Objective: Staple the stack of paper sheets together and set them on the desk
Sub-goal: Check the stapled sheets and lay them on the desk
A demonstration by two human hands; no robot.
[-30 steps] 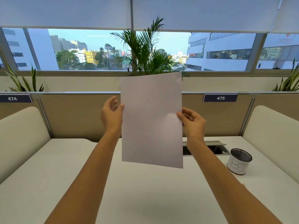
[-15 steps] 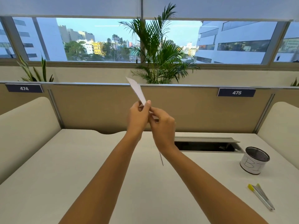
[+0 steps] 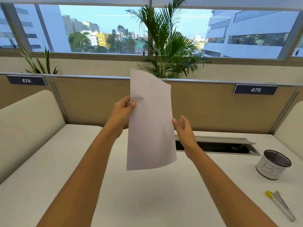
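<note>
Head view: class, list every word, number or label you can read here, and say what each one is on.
"474": dark nameplate on the left of the partition.
"475": dark nameplate on the right of the partition.
"BI", hand-drawn, last letter unclear: white wrap of the mesh cup.
Paper sheets: no readable text.

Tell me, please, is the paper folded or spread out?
Spread out: the paper hangs as a flat, slightly curled sheet, pinched at its edge by the left hand.
</note>
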